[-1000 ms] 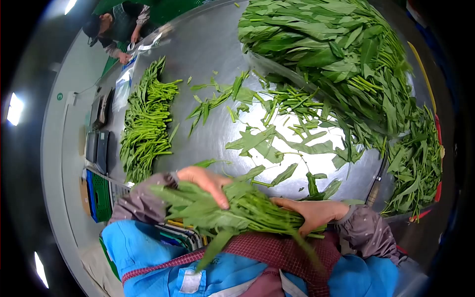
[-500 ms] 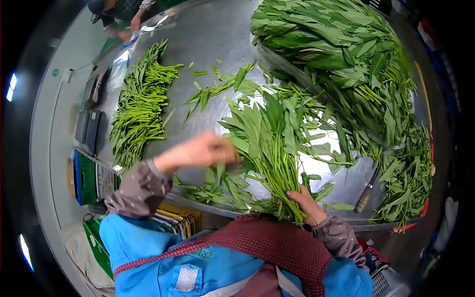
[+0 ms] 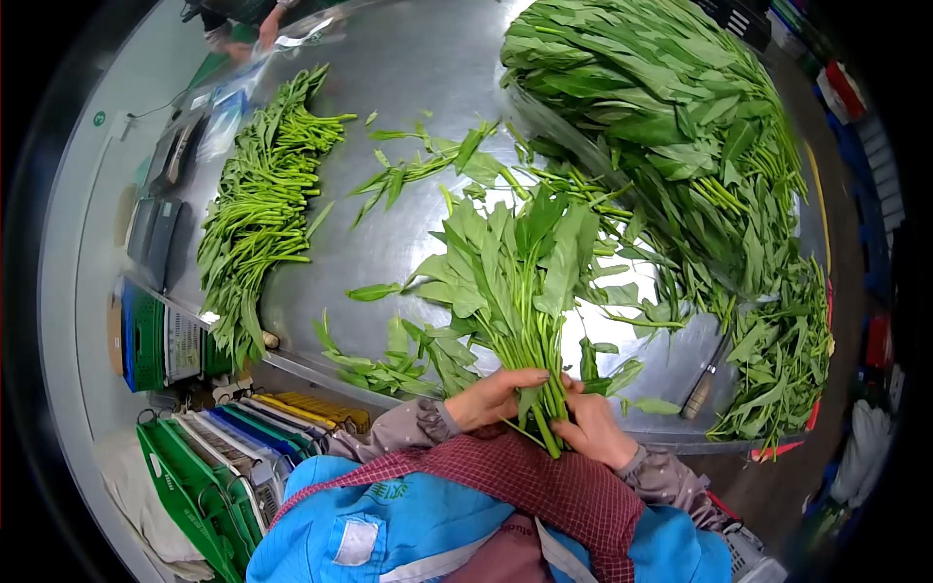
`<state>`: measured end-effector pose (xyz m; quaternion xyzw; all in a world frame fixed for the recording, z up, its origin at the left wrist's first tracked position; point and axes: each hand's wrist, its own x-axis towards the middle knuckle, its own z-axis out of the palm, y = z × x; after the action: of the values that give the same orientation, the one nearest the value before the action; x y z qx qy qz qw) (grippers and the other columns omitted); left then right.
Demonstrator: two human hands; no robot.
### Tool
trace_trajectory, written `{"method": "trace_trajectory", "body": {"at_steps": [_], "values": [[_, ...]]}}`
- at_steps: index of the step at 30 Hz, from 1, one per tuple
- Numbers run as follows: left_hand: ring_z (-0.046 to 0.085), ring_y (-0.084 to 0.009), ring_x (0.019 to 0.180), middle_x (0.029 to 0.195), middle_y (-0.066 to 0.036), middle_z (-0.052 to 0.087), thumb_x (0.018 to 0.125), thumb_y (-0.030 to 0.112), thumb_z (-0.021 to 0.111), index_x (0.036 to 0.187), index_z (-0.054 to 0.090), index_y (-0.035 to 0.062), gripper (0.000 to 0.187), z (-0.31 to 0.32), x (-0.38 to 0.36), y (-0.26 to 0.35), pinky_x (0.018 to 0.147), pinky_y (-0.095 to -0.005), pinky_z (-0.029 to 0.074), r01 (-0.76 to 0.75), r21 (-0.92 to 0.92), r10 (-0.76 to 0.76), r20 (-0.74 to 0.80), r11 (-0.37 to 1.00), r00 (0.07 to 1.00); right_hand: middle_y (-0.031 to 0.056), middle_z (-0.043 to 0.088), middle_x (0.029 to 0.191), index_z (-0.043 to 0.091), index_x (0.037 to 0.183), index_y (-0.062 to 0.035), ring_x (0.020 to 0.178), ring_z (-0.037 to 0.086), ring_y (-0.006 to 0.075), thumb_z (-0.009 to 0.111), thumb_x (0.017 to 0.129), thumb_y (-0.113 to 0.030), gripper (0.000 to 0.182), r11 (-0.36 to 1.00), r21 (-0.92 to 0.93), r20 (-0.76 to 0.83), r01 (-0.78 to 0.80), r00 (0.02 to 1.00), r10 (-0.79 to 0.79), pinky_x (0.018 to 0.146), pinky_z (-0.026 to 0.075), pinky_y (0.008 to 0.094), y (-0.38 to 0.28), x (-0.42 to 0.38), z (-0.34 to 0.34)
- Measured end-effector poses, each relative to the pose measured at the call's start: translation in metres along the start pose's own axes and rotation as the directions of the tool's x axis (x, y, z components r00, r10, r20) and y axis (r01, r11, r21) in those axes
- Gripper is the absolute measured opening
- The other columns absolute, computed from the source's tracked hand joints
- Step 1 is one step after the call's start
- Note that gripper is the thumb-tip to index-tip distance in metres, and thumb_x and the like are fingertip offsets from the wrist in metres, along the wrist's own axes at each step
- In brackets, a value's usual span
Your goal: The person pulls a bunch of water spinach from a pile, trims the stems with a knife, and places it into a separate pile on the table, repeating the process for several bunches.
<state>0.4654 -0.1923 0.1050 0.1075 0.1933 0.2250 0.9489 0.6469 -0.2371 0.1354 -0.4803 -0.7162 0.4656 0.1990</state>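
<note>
A bunch of leafy green stems (image 3: 520, 282) stands fanned out over the near edge of the metal table, leaves pointing away from me. My left hand (image 3: 491, 396) is closed on its stems from the left, thumb across them. From the right, my right hand (image 3: 591, 428) grips the lower stems near their cut ends. Loose leaves and sprigs (image 3: 418, 360) lie on the table to the left of the bunch. Farther off, more loose sprigs (image 3: 428, 165) are scattered.
A large leafy heap (image 3: 661, 107) covers the back right. Bundled greens (image 3: 267, 204) form a row at left. A wooden-handled knife (image 3: 698, 394) lies at right. Scales (image 3: 155, 233) stand at far left, crates (image 3: 199, 486) below. A co-worker's hands (image 3: 269, 31) show at top left.
My left hand has come down from the left of the leaves and taken hold of the stems. The bunch has shifted slightly left. The view has shifted too.
</note>
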Motion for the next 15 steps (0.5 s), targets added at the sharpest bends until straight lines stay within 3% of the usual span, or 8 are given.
{"method": "trace_trajectory", "body": {"at_steps": [2, 3, 5, 7, 9, 13, 14, 15], "values": [[0.053, -0.0209, 0.088, 0.088, -0.008, 0.055, 0.078, 0.013, 0.058, 0.102, 0.047, 0.0039, 0.028, 0.016, -0.002, 0.005, 0.087, -0.0363, 0.04, -0.059, -0.051, 0.053, -0.112, 0.997, 0.992, 0.0161, 0.055, 0.068, 0.054, 0.089, -0.0039, 0.064, 0.055, 0.0322, 0.061, 0.07, -0.025, 0.03, 0.992, -0.103, -0.095, 0.075, 0.992, -0.085, 0.056, 0.043, 0.0385, -0.011, 0.0, -0.009], [0.053, -0.0209, 0.088, 0.088, -0.008, 0.055, 0.078, 0.013, 0.058, 0.102, 0.047, 0.0039, 0.028, 0.025, -0.004, 0.011, 0.087, -0.0363, 0.04, -0.069, -0.049, 0.062, -0.117, 0.996, 0.991, 0.0144, 0.054, 0.065, 0.055, 0.086, -0.0051, 0.061, 0.055, 0.0301, 0.062, 0.067, -0.023, 0.027, 0.97, -0.209, -0.188, 0.124, 0.968, -0.165, 0.053, 0.042, 0.038, -0.012, 0.0, -0.011], [0.055, -0.0209, 0.084, 0.084, -0.009, 0.056, 0.078, 0.015, 0.058, 0.101, 0.049, 0.0023, 0.028, 0.036, -0.005, 0.021, 0.086, -0.0374, 0.041, -0.185, 0.265, 0.211, -0.073, 0.946, 0.975, 0.0109, 0.049, 0.057, 0.055, 0.08, -0.0069, 0.053, 0.052, 0.0294, 0.065, 0.063, -0.021, 0.024, 0.948, -0.276, -0.275, 0.155, 0.933, -0.233, 0.049, 0.041, 0.0376, 0.005, 0.003, -0.012], [0.056, -0.0204, 0.081, 0.08, -0.009, 0.057, 0.077, 0.015, 0.061, 0.097, 0.051, 0.0011, 0.027, 0.033, -0.005, 0.029, 0.083, -0.0364, 0.043, -0.191, 0.284, 0.224, -0.087, 0.94, 0.971, 0.0112, 0.047, 0.061, 0.054, 0.078, -0.006, 0.055, 0.048, 0.0298, 0.065, 0.063, -0.014, 0.02, 0.879, -0.477, -0.449, 0.021, 0.854, -0.264, 0.052, 0.04, 0.0381, 0.039, 0.001, -0.02], [0.057, -0.02, 0.082, 0.082, -0.01, 0.058, 0.076, 0.015, 0.063, 0.093, 0.054, -0.0002, 0.024, 0.037, -0.013, 0.055, 0.082, -0.0356, 0.045, -0.162, 0.449, 0.24, -0.123, 0.879, 0.963, 0.0113, 0.048, 0.072, 0.054, 0.075, -0.0046, 0.066, 0.048, 0.0284, 0.061, 0.064, -0.009, 0.014, 0.875, -0.449, -0.613, -0.182, 0.775, -0.153, 0.057, 0.039, 0.0371, 0.041, 0.018, -0.046], [0.057, -0.0215, 0.084, 0.089, -0.012, 0.059, 0.075, 0.016, 0.065, 0.097, 0.054, -0.003, 0.031, 0.04, -0.011, 0.067, 0.083, -0.0348, 0.045, -0.08, 0.425, 0.128, -0.085, 0.902, 0.988, 0.0114, 0.049, 0.083, 0.053, 0.075, -0.0028, 0.079, 0.046, 0.0279, 0.059, 0.066, -0.005, 0.011, 0.769, -0.591, -0.559, -0.242, 0.811, -0.175, 0.063, 0.038, 0.0361, 0.057, 0.036, -0.06], [0.056, -0.0244, 0.095, 0.104, -0.016, 0.056, 0.077, 0.016, 0.062, 0.11, 0.049, -0.0041, 0.041, 0.022, -0.008, 0.061, 0.086, -0.0356, 0.044, -0.059, 0.363, 0.102, -0.1, 0.93, 0.99, 0.0097, 0.05, 0.085, 0.053, 0.078, -0.0032, 0.083, 0.046, 0.0279, 0.059, 0.067, -0.007, 0.013, 0.71, -0.659, -0.513, -0.249, 0.839, -0.182, 0.065, 0.038, 0.0354, 0.064, 0.037, -0.062], [0.056, -0.0244, 0.095, 0.104, -0.016, 0.056, 0.077, 0.016, 0.062, 0.11, 0.049, -0.0041, 0.041, 0.012, -0.006, 0.057, 0.086, -0.0356, 0.044, -0.064, 0.362, 0.106, -0.099, 0.93, 0.989, 0.0081, 0.051, 0.087, 0.053, 0.081, -0.0036, 0.087, 0.046, 0.0279, 0.059, 0.068, -0.008, 0.015, 0.645, -0.722, -0.464, -0.248, 0.866, -0.186, 0.067, 0.038, 0.0348, 0.061, 0.042, -0.066]]}}
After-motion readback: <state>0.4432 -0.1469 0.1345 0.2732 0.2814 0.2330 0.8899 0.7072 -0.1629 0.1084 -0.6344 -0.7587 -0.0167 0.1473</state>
